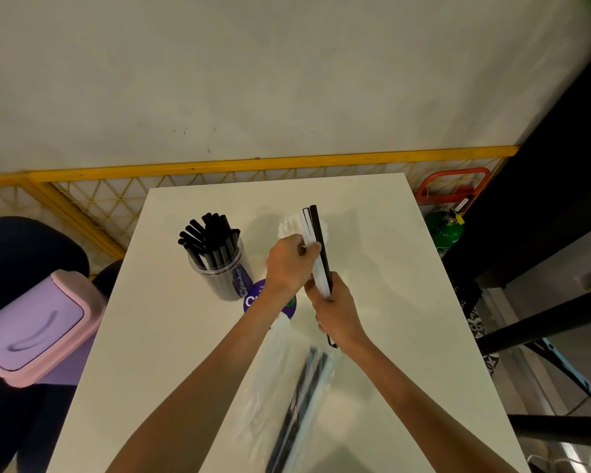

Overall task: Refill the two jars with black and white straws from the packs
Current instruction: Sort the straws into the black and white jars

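A clear jar packed with black straws stands on the white table, left of centre. Behind my hands a second jar holds white straws, mostly hidden. My right hand grips a small bundle of one black straw and white straws, held upright over the table. My left hand pinches the white straws of that bundle near its middle. Two clear plastic packs lie near me: one with white straws, one with black straws.
A pink and lilac bin stands left of the table beside a dark chair. A yellow wire fence runs behind the table. A green cylinder and red frame sit at the right.
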{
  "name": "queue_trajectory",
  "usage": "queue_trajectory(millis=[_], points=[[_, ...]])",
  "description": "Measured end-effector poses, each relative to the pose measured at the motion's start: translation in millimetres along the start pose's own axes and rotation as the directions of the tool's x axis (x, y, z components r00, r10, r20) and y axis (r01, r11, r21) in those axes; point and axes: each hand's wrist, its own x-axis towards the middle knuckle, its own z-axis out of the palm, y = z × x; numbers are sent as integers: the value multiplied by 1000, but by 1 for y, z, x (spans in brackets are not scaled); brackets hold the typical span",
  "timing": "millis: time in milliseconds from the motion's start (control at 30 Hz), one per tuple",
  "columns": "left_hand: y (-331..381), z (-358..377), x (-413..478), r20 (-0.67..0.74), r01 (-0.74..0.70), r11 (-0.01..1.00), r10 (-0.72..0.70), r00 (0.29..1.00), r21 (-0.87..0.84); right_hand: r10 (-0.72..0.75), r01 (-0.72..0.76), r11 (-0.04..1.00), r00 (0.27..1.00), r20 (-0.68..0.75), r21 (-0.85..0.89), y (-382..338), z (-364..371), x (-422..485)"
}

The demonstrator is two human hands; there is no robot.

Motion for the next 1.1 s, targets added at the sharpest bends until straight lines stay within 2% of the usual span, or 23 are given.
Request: queue_trajectory(millis=[100,233,433,600,800,933,1000,1067,1100], points=[[-3,-7,-1,12,70,996,-69,998,-60,15,-18,997,999,34,71,-7,4,-4],[-11,-18,-2,63,158,957,-147,987,-244,20,-35,987,995,97,154,-12,10,-8],[-11,-40,-11,105,191,881,-162,981,-433,22,-48,980,991,131,194,-10,23,-5],[-17,-49,-11,118,225,832,-192,974,-507,21,-50,974,991,130,222,-9,32,-4],[-13,-56,-5,150,239,832,-188,971,-500,-81,72,987,995,52,144,-9,34,-4],[-4,-59,2,107,180,863,-147,983,-472,-78,77,984,997,-3,163,-11,27,-3],[1,-66,10,27,107,883,-106,994,-457,-51,58,982,998,-41,182,-11,22,-2],[7,-76,22,-141,-72,890,9,990,-451,-27,44,975,996,-81,216,-10,15,-1],[11,-80,28,-241,-194,879,93,966,-436,-20,44,974,994,-106,224,-9,10,0]])
